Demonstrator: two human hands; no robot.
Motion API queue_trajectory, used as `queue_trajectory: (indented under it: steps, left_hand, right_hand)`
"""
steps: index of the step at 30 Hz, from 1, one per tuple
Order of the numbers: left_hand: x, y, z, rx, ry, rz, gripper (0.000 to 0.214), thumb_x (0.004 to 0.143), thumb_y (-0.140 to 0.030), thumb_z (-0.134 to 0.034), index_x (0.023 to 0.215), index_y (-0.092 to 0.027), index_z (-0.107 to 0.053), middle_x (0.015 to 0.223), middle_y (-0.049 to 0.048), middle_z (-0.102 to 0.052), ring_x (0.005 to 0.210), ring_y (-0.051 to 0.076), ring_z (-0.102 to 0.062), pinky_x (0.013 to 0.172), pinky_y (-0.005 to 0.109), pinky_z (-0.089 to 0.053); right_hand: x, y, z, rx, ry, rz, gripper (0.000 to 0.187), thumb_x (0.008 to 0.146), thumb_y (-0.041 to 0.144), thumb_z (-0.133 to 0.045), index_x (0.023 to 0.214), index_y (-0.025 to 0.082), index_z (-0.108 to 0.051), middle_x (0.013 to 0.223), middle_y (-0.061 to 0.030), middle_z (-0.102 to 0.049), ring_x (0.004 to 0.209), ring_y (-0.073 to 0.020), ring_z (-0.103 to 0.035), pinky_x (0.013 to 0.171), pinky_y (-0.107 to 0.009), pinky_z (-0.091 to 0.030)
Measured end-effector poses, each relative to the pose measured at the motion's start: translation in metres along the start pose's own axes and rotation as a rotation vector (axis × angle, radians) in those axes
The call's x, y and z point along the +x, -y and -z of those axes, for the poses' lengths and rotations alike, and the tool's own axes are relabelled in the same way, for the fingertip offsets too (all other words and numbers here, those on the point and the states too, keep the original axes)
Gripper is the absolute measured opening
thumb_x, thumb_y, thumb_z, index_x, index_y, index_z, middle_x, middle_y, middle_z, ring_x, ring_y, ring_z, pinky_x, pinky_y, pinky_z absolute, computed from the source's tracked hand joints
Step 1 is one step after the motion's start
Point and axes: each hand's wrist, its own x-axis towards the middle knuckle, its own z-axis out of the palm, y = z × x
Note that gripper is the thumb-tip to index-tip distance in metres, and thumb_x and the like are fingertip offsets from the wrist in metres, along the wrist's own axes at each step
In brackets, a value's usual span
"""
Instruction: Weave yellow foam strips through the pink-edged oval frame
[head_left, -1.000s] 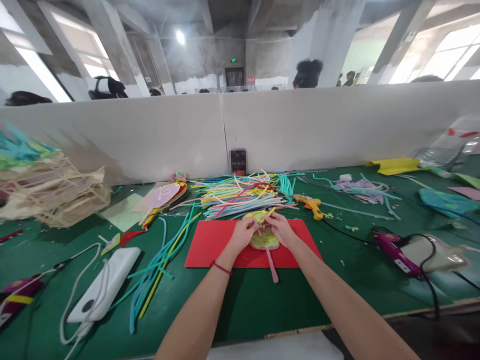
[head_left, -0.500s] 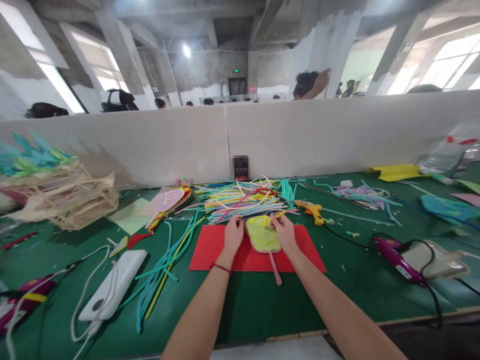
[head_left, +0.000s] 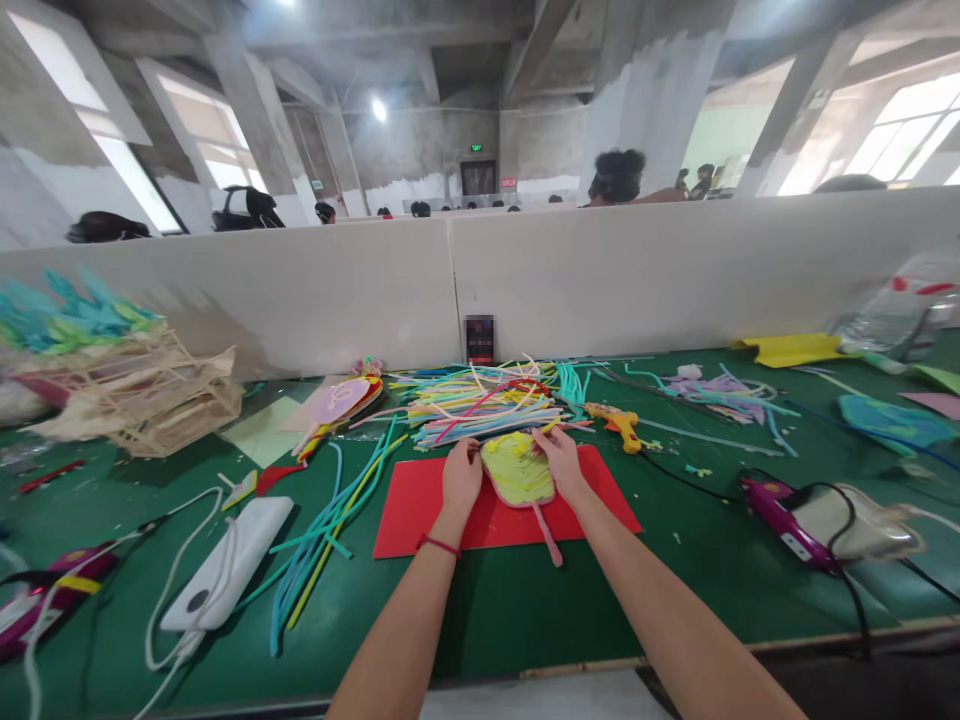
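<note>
A small fan-shaped craft piece (head_left: 517,475), yellow-green and ridged with a pink rim and pink handle, lies on a red sheet (head_left: 420,510). Bright yellow material runs along its top. At the fan's upper left edge, my left hand (head_left: 461,478) has its fingers curled and closed; what lies between the fingertips is hidden. My right hand (head_left: 560,462) pinches a thin yellow strip (head_left: 551,425) over the fan's upper right edge. Just beyond both hands lies a pile of coloured fuzzy strips (head_left: 487,400).
A yellow hot glue gun (head_left: 619,425) lies right of the pile, its cord trailing right. At left are a white power bank (head_left: 229,565), loose blue and yellow strips (head_left: 337,520) and a stick model (head_left: 172,400). A white partition (head_left: 337,290) closes the back; people sit beyond it.
The view has shifted slightly. My right hand has moved a little left along the fan's top edge with the yellow strip. The red sheet is slightly more tilted.
</note>
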Motion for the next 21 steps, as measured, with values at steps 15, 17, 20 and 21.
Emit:
queue_trajectory:
  steps: [15, 17, 20, 21]
  left_hand:
    - [-0.007, -0.011, 0.007, -0.139, -0.123, -0.044, 0.017, 0.078, -0.016, -0.046, 0.088, -0.017, -0.059, 0.096, 0.0083, -0.063, 0.094, 0.021, -0.056, 0.089, 0.035, -0.040]
    - [-0.006, -0.012, 0.008, -0.168, -0.114, -0.048, 0.018, 0.081, -0.022, -0.045, 0.088, -0.017, -0.061, 0.095, 0.0083, -0.064, 0.093, 0.021, -0.056, 0.089, 0.036, -0.040]
    - [-0.005, -0.014, 0.008, -0.235, -0.044, -0.046, 0.025, 0.083, -0.030, -0.043, 0.086, -0.016, -0.063, 0.090, 0.0082, -0.067, 0.086, 0.021, -0.060, 0.082, 0.034, -0.044]
    - [-0.005, -0.015, 0.008, -0.262, -0.012, -0.042, 0.027, 0.083, -0.032, -0.043, 0.085, -0.015, -0.064, 0.088, 0.0081, -0.068, 0.083, 0.021, -0.061, 0.080, 0.032, -0.045]
  right_hand:
    - [-0.003, 0.009, 0.002, 0.209, -0.107, -0.092, 0.031, 0.058, 0.044, -0.072, 0.072, 0.018, -0.063, 0.061, -0.0023, -0.068, 0.053, -0.0154, -0.059, 0.051, -0.028, -0.044]
    - [-0.003, 0.010, 0.000, 0.216, -0.111, -0.101, 0.029, 0.058, 0.041, -0.073, 0.072, 0.017, -0.065, 0.062, -0.0037, -0.070, 0.053, -0.0155, -0.059, 0.050, -0.027, -0.043]
    - [-0.002, 0.014, -0.003, 0.222, -0.101, -0.103, 0.028, 0.058, 0.039, -0.074, 0.070, 0.016, -0.066, 0.062, -0.0053, -0.070, 0.054, -0.0162, -0.059, 0.049, -0.027, -0.042]
    - [-0.003, 0.016, -0.005, 0.226, -0.097, -0.101, 0.028, 0.057, 0.040, -0.074, 0.070, 0.016, -0.066, 0.061, -0.0052, -0.070, 0.054, -0.0163, -0.059, 0.049, -0.027, -0.042]
